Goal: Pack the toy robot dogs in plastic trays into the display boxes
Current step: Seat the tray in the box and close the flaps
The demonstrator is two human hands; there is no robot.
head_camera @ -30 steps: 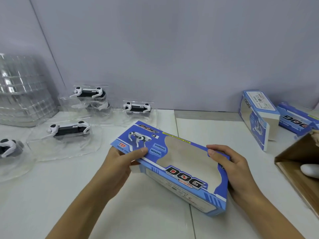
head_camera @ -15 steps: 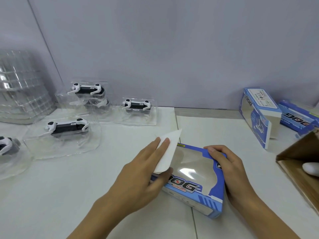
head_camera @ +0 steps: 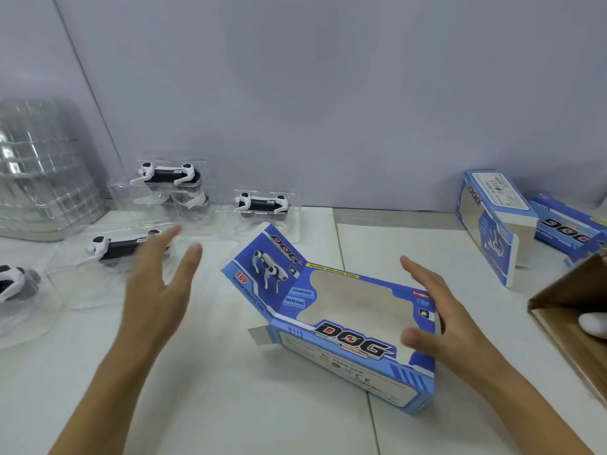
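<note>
The left hand had let go of the box flap it was pressing half a second before and had swung away toward the left of the frame, fingers straight and spread, holding nothing. The right hand had lifted its grip too; it hovered at the right end of the display box, fingers loose and apart, and whether it touched the box could not be told. The box lay in the middle of the frame on the white table, its left end flap now standing open and tilted up. That looked like the box was ready to be filled, and the left hand appeared headed for a toy.

The nearest toy dog in its clear tray sat just beyond the left hand's fingers, in the left middle of the frame. More trayed dogs stood behind against the wall, and one showed at the left edge. A stack of empty clear trays filled the upper left. Other blue boxes and a brown carton lay at right, well apart. Nothing stood between hand and tray.
</note>
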